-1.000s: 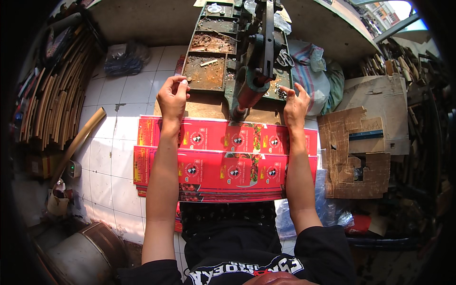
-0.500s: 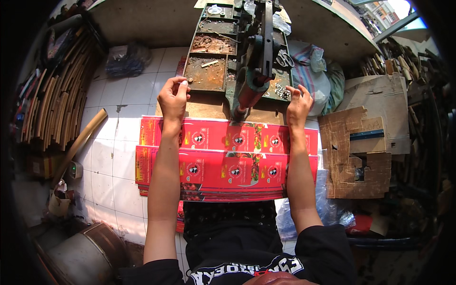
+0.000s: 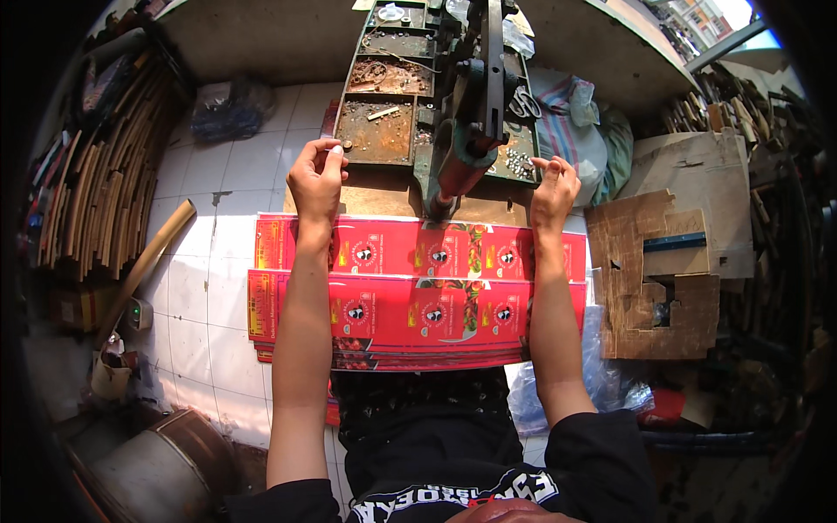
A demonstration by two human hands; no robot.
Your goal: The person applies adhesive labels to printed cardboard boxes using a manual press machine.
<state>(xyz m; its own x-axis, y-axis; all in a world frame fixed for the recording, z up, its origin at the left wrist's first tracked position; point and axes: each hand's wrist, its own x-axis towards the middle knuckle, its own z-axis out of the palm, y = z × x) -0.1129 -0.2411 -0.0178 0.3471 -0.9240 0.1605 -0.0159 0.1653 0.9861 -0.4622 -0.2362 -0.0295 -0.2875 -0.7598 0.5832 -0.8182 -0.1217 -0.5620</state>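
My left hand (image 3: 316,181) is at the near left corner of the metal parts tray (image 3: 370,139), its fingers curled and the fingertips together. A small brown round piece (image 3: 347,145) lies in the tray beside them. At the tray's right side, my right hand (image 3: 555,192) has thumb and forefinger drawn together, close to a scatter of small silvery pieces (image 3: 516,163). Whatever either hand pinches is too small to make out. Between the hands stands a dark green press (image 3: 462,170) with a lever arm. Under my forearms lie red printed sheets (image 3: 397,305), overlapping in a stack.
Scissors (image 3: 524,103) rest in the tray's right side. Cut brown cardboard (image 3: 623,288) leans at the right, with striped sacks (image 3: 567,131) behind. Stacked boards (image 3: 113,174) and a bent tan tube (image 3: 153,257) stand at the left. Clear plastic (image 3: 584,383) lies low on the right.
My right hand has shifted slightly right and nearer to me, and its fingers have closed together. My left hand has hardly moved; the red sheets lie as before.
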